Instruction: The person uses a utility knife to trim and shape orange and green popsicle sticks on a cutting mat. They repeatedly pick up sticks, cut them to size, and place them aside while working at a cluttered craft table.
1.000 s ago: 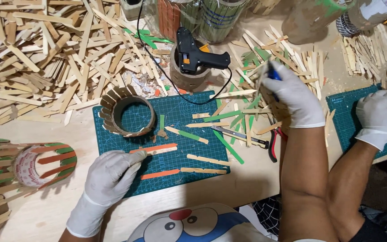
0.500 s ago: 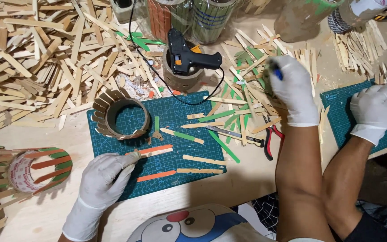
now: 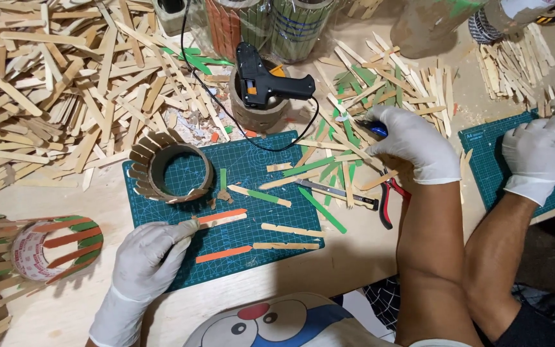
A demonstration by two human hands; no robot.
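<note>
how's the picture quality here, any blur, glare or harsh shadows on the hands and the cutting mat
Head view: sharp and evenly lit across the green cutting mat; the white-gloved left hand and white-gloved right hand show crisp edges, only soft shadows beneath them; mild sheen on the clear-wrapped stick cylinders at the top; no clear distortion.

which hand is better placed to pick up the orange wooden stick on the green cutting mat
Left. The left hand rests on the green cutting mat beside the orange wooden stick; the right hand is farther off, holding a blue-handled tool.
</note>
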